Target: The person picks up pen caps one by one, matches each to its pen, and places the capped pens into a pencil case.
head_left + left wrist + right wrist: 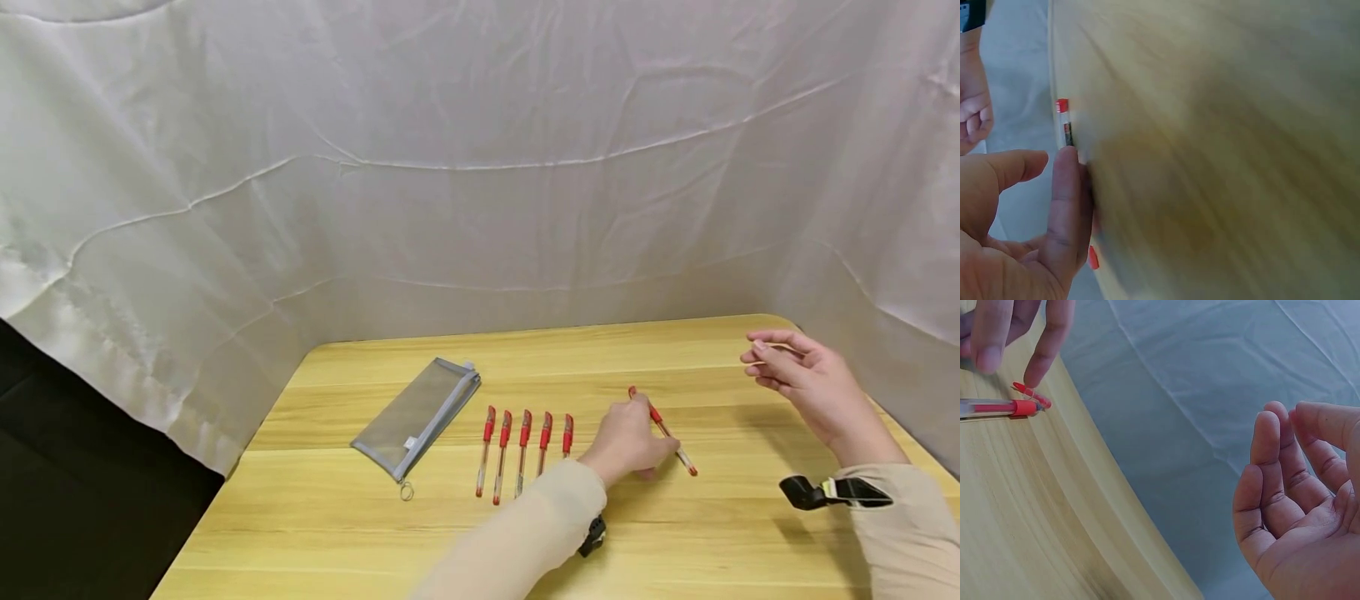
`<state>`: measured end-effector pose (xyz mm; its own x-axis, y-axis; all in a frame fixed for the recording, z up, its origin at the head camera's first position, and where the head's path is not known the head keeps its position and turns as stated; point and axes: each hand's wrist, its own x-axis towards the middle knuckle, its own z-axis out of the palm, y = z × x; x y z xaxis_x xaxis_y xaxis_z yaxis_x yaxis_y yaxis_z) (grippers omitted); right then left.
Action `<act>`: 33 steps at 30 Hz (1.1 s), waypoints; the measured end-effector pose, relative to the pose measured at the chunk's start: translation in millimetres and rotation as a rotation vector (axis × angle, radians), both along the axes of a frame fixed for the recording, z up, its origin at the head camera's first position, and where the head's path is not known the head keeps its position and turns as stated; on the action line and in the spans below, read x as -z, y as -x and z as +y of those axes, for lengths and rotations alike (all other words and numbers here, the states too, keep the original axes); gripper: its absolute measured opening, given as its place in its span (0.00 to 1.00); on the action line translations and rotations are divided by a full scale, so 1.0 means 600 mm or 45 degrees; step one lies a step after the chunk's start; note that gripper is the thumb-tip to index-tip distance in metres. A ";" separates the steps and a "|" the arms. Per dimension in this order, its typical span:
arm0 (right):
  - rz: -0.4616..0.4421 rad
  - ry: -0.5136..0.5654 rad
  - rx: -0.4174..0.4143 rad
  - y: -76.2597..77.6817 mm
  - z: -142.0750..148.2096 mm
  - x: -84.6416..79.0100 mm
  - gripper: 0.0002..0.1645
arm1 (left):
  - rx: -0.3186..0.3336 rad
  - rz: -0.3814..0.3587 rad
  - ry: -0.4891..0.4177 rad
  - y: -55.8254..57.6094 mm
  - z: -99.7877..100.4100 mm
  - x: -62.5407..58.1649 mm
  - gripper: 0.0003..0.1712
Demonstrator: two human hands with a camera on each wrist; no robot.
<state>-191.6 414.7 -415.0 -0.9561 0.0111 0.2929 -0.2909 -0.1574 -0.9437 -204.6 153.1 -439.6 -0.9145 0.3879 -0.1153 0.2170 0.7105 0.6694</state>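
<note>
A red gel pen [684,458] lies aslant on the table, right of the row. My left hand [630,437] reaches over it, partly covering its cap half. In the left wrist view the thumb stands apart from the index finger, and the red end of a pen [1062,106] shows beyond the fingertips. My right hand [813,383] is raised over the table's right side, fingers loosely bent, holding nothing. In the right wrist view its palm [1310,550] faces the camera, and fingertips of the left hand [1013,331] hang right at a pen [997,408].
Several red-capped pens [487,425] lie side by side in a row left of my left hand, the forearm hiding some lower ends. A grey mesh zip pouch [420,408] lies farther left. Pale curtains [525,233] hang behind the wooden table [337,533].
</note>
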 end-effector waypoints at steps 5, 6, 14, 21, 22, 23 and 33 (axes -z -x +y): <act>-0.013 -0.014 0.018 0.000 -0.001 -0.003 0.17 | -0.056 0.040 0.041 0.003 0.014 0.006 0.22; -0.015 -0.013 0.020 -0.001 -0.001 -0.004 0.17 | -0.065 0.046 0.044 0.004 0.016 0.006 0.22; -0.032 0.014 0.016 -0.003 -0.001 -0.002 0.18 | -0.047 0.094 0.063 0.000 0.027 0.006 0.20; -0.044 0.001 0.033 -0.006 0.002 0.002 0.14 | -0.002 0.145 0.201 -0.007 0.037 0.002 0.21; -0.044 0.002 0.034 -0.006 0.002 0.003 0.14 | 0.003 0.156 0.220 -0.008 0.038 0.002 0.22; -0.043 0.005 0.033 -0.006 0.003 0.003 0.14 | 0.006 0.168 0.239 -0.008 0.039 0.002 0.23; -0.051 0.030 0.018 -0.005 0.012 0.008 0.18 | 0.062 0.220 0.252 -0.005 0.037 0.002 0.21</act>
